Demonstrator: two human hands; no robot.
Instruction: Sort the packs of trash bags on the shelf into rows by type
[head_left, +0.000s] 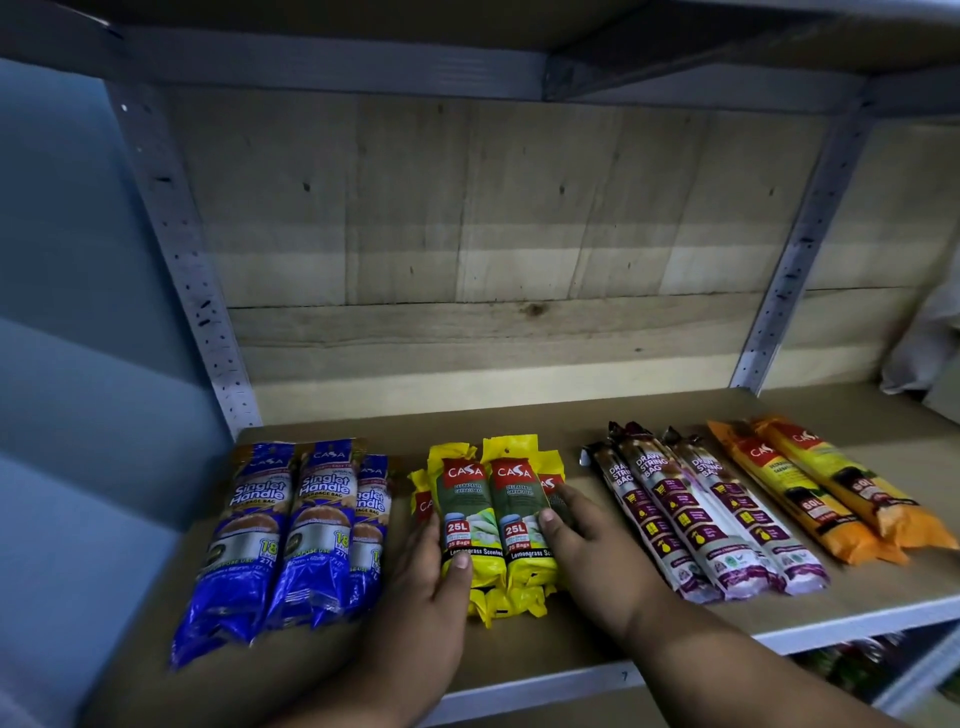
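Observation:
On the wooden shelf (519, 644) lie four groups of trash bag packs. Three blue "Singlet Handle" packs (291, 530) sit at the left. Several yellow-and-green 25L packs (488, 519) are stacked in the middle. Three white-and-maroon drawstring packs (696, 514) lie to their right, and two orange packs (826, 493) at the far right. My left hand (431, 587) presses flat against the left side of the yellow stack. My right hand (582, 540) rests on its right side, fingers spread over a pack. Neither hand wraps around a pack.
A wood-plank back wall (493, 234) closes the shelf behind. Perforated metal uprights stand at the left (192, 291) and right (800, 275). A pale bag (924, 343) sits at the far right. More goods (852, 665) show on the shelf below.

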